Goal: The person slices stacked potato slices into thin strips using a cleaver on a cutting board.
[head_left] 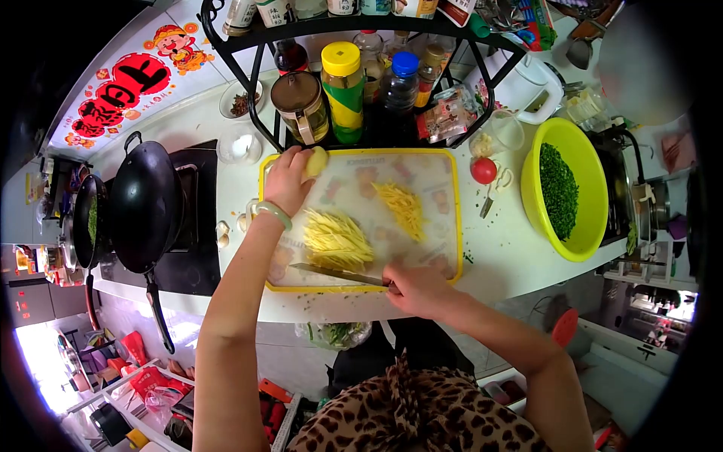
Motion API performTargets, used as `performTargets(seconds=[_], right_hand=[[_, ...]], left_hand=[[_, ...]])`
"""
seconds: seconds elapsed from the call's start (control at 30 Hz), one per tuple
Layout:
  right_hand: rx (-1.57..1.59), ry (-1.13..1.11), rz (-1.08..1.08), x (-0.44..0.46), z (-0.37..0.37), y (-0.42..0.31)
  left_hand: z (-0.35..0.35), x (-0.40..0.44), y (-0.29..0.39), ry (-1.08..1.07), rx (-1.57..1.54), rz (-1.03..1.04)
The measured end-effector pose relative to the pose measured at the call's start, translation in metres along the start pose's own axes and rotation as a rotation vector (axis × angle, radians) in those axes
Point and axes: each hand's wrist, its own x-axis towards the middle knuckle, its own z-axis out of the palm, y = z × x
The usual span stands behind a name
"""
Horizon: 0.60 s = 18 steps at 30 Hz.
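My right hand (pixel 418 290) is wrapped round the handle of a kitchen knife (pixel 337 274), its blade lying low along the front of a pile of pale yellow shreds (pixel 334 239) that look like potato. At the back left corner of the cutting board (pixel 444 260), my left hand (pixel 290 177) has its fingers closed against a pale yellow piece, apparently peeled potato (pixel 317 161). A bracelet circles the left wrist. A smaller heap of deeper yellow shreds (pixel 403 209) lies to the right on the yellow-rimmed board.
A lime-green bowl (pixel 591 173) of chopped greens stands right, with a tomato (pixel 483 170) and a small peeler-like tool (pixel 488 202) nearby. Behind the board is a black rack (pixel 361 22) with jars and bottles. Left, a wok (pixel 147 207) rests on the stove; garlic (pixel 223 233) lies beside the board.
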Motion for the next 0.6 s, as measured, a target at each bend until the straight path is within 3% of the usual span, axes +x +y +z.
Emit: performTargets(seconds=[0.03, 0.17, 0.23, 0.27, 0.33, 0.5, 0.6], right_hand=[[0.001, -0.017, 0.000, -0.001, -0.002, -0.001], [0.085, -0.050, -0.012, -0.025, -0.008, 0.001], [0.331, 0.067, 0.003, -0.044, -0.008, 0.011], [0.328, 0.069, 0.003, -0.052, -0.008, 0.018], [0.401, 0.193, 0.150, -0.061, -0.007, 0.029], [0.234, 0.326, 0.201, -0.032, -0.013, 0.037], [0.093, 0.373, 0.209, -0.012, -0.012, 0.033]], left_hand=[[-0.005, -0.004, 0.000, 0.050, -0.009, 0.078], [-0.032, -0.039, 0.001, 0.070, -0.256, 0.023], [-0.041, -0.066, 0.004, -0.208, -0.562, -0.335], [-0.038, -0.076, 0.004, -0.206, -0.564, -0.332], [-0.028, -0.093, 0.004, -0.263, -0.365, -0.018], [-0.013, -0.119, 0.028, -0.215, -0.198, -0.017], [0.003, -0.118, 0.034, -0.128, -0.145, -0.148]])
